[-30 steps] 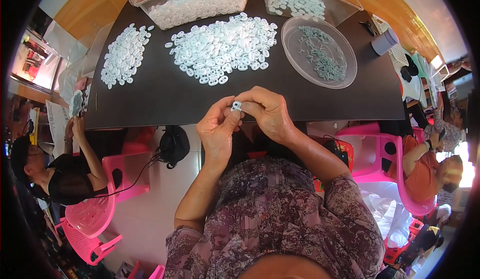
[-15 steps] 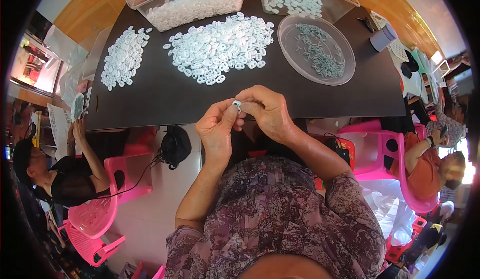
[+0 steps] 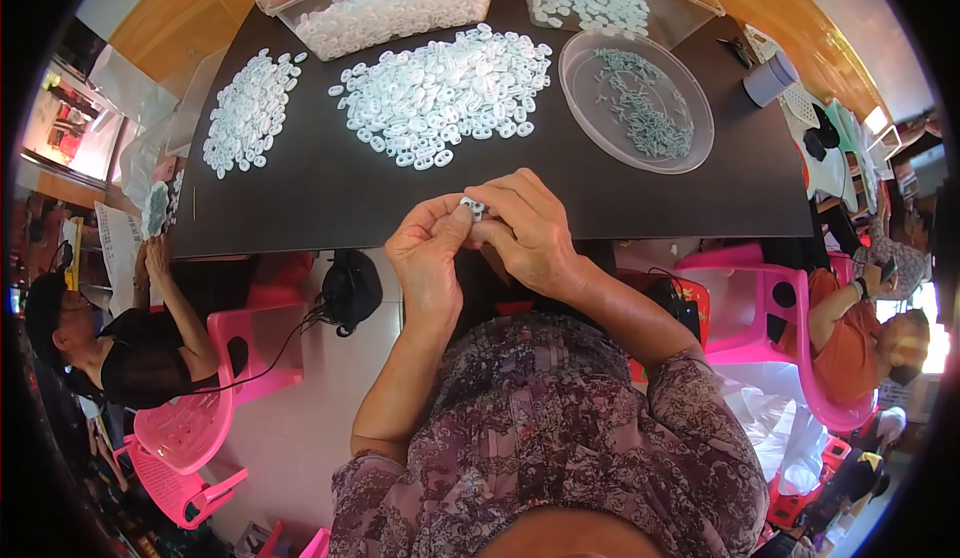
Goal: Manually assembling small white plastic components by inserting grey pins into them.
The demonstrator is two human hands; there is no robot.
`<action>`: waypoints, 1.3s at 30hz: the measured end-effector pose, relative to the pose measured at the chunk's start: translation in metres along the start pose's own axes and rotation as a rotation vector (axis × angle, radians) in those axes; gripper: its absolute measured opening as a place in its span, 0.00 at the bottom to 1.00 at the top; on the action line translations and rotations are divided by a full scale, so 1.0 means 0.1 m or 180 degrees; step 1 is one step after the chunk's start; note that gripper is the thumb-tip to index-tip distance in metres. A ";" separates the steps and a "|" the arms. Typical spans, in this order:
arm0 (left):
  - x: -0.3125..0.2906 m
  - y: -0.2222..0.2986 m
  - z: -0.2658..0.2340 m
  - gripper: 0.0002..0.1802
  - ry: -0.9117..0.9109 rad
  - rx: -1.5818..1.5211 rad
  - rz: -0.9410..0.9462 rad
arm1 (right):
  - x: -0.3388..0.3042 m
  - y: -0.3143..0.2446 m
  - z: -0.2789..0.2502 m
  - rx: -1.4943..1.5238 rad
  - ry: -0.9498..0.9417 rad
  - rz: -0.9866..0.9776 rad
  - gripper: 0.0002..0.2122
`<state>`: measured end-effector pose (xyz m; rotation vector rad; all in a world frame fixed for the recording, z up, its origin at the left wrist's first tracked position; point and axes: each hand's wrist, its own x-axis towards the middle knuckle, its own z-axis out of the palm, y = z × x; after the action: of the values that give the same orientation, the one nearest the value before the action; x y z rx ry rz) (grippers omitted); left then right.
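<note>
Just beyond the near edge of the dark table (image 3: 330,198), my two hands meet at a small white oval plastic piece with dark holes (image 3: 472,206). My left hand (image 3: 428,263) pinches it between thumb and fingers. From the other side, the closed fingers of my right hand (image 3: 530,238) press against the same piece; whether they also hold a smaller part is hidden. Ahead lies a large heap of similar white oval pieces (image 3: 440,93), with a smaller heap (image 3: 245,118) to its left. A round clear tray (image 3: 582,123) at right holds small grey-green pegs or screws (image 3: 660,130).
Clear plastic bins of white pieces, one at the back (image 3: 310,46) and one at back right (image 3: 675,26), line the far side. A lidded cup (image 3: 770,78) stands at right. People sit at left (image 3: 130,358) and right (image 3: 845,328), on pink chairs.
My right hand's fingers have curled and shifted over the white piece. The piece has turned slightly, so more of its holes show. The heaps and tray look the same.
</note>
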<state>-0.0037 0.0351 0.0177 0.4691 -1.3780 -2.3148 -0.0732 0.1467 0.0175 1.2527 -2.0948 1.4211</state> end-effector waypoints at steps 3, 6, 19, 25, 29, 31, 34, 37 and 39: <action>0.00 0.00 -0.01 0.07 0.0021 0.0112 0.0103 | 0.02 -0.02 0.00 -0.0170 0.0126 -0.0284 0.15; -0.01 0.01 -0.01 0.07 0.0030 0.0134 0.0095 | 0.02 -0.02 0.01 -0.0279 0.0163 -0.0446 0.15; -0.01 0.08 -0.05 0.06 -0.0073 0.0045 -0.0011 | 0.02 0.00 0.03 -0.0375 0.0242 -0.0688 0.16; -0.04 0.09 -0.09 0.07 -0.0156 0.0127 0.0117 | 0.03 -0.06 0.02 -0.0240 0.0272 -0.0589 0.16; -0.07 0.12 -0.08 0.09 -0.0184 0.0060 0.0275 | 0.03 -0.11 0.00 -0.0151 0.0218 -0.0320 0.16; -0.06 0.13 -0.11 0.10 -0.0256 0.0011 0.0322 | 0.03 -0.09 -0.01 0.0056 0.0126 -0.0404 0.15; -0.06 0.10 -0.13 0.12 -0.0398 0.0034 0.0443 | 0.05 -0.12 -0.03 0.0126 0.0112 -0.0400 0.14; -0.08 0.07 -0.13 0.13 -0.0430 0.0139 0.0607 | 0.03 -0.12 0.00 0.0214 0.0146 -0.0319 0.13; -0.10 0.05 -0.12 0.13 -0.0393 0.0177 0.0695 | 0.02 -0.13 0.01 0.0174 0.0204 -0.0379 0.13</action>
<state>0.0111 0.0290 0.0179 0.1831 -1.4747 -2.1632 -0.0640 0.1432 0.0265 1.3114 -1.9181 1.4552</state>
